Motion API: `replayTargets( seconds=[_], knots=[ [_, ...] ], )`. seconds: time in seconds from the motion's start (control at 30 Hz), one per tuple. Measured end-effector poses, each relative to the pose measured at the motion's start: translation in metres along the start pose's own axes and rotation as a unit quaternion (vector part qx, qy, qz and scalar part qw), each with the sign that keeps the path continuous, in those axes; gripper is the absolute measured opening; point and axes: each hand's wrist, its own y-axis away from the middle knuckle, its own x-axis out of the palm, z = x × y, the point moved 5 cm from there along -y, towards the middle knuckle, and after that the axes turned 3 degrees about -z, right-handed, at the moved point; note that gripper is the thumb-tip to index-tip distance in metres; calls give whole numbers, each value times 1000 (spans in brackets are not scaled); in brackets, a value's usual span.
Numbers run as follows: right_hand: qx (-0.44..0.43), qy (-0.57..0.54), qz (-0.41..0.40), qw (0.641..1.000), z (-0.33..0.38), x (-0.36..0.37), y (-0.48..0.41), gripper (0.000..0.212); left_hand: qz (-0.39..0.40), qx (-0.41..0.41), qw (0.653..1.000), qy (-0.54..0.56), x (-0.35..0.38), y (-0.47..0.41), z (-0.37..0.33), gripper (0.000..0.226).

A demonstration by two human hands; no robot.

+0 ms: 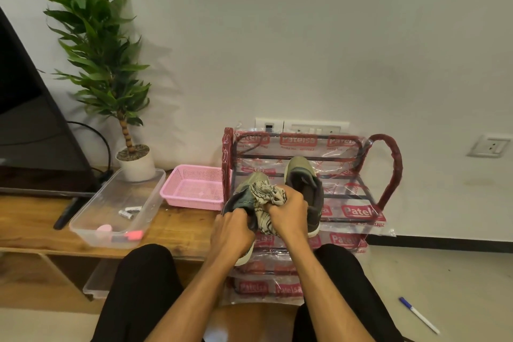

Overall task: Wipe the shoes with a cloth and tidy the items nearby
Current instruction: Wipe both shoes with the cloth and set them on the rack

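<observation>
The left shoe is mid-wipe, we judge: left hand grips its heel end, right hand presses the bunched cloth on it; the right shoe needs wiping next.

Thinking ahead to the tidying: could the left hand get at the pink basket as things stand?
Probably yes, once freed. The left hand grips a shoe; the pink basket sits just to its left on the wooden bench, nothing visible between them.

Black trousers cover the legs; forearms, left hand and right hand are bare.
</observation>
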Motion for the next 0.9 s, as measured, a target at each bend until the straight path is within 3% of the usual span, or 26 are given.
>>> replayTargets(
  seconds=[0.13,0.27,0.43,0.63,0.73,0.8,0.9],
  knots=[
    [17,3,-9,1000,-3,4,3,24,49,-11,996,-72,-3,-2,-10,22],
    [29,-29,-23,999,-8,5,8,26,110,-22,991,-77,5,-12,-14,25],
    [43,-84,-1,996,-17,7,10,30,185,-95,978,26,25,-25,-6,47],
    [61,-174,-43,982,-23,-6,7,29,140,-146,962,186,23,-31,20,84],
    [55,-195,-58,978,-17,-11,3,30,135,-157,930,304,16,-29,38,89],
    [43,-187,-44,980,-9,-12,1,28,141,-162,901,378,12,-23,46,78],
    [23,-167,-12,986,4,-9,2,26,162,-180,818,522,12,-5,47,61]
  ],
)
